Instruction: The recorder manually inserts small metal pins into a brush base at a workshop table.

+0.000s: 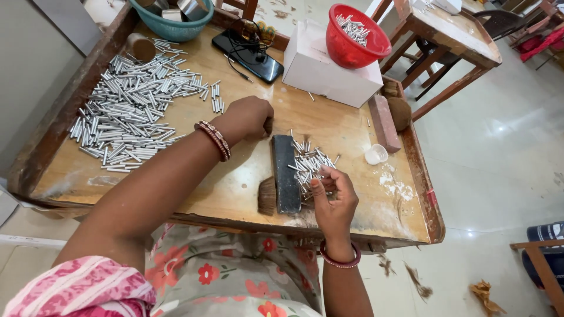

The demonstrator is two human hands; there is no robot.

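The right hand (333, 196) pinches light, stiff, slippery little metal tubes (309, 162) by their middles, while the closed left hand (249, 117) grips the dark brush block (285, 173).

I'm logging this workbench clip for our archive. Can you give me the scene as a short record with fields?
surface: wooden table with raised edges
left hand: left hand closed, resting on the table by the top of the dark block
right hand: right hand at the small pile of metal tubes, fingers pinching some
large pile: metal tubes spread at the left
bowls: red bowl with tubes, on a white box; teal bowl
other: phone, small white cup
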